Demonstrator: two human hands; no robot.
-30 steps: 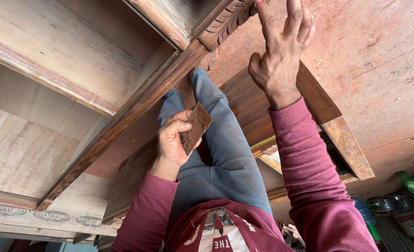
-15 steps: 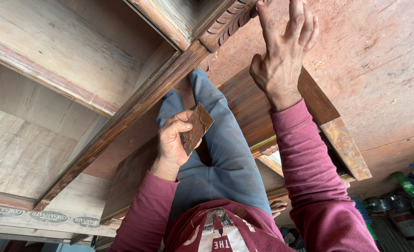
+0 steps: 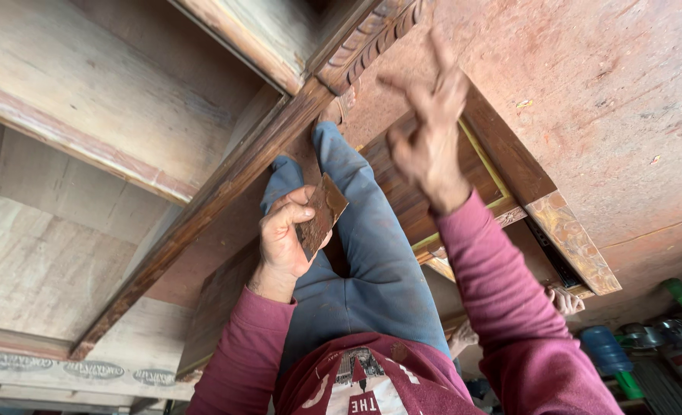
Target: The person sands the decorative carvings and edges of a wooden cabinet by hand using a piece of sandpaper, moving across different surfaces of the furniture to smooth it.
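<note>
1. The worn brown sanding sheet sat folded in your left hand, just below the dark wooden rail that ran diagonally across the cabinet panel.
2. Your left fingers were curled narrow around the sheet's lower edge, thumb on one face, so it stood tilted with its long axis pointing up and to the right, toward the carved moulding.
3. Your right hand was raised off the reddish wooden surface, blurred, its fingers spread wide and holding nothing.
4. The left hand was the nearer one to the rail; the right hung well apart from the sheet, up and to its right.
5. Your blue trouser legs lay between both maroon sleeves, under the sheet.
</note>
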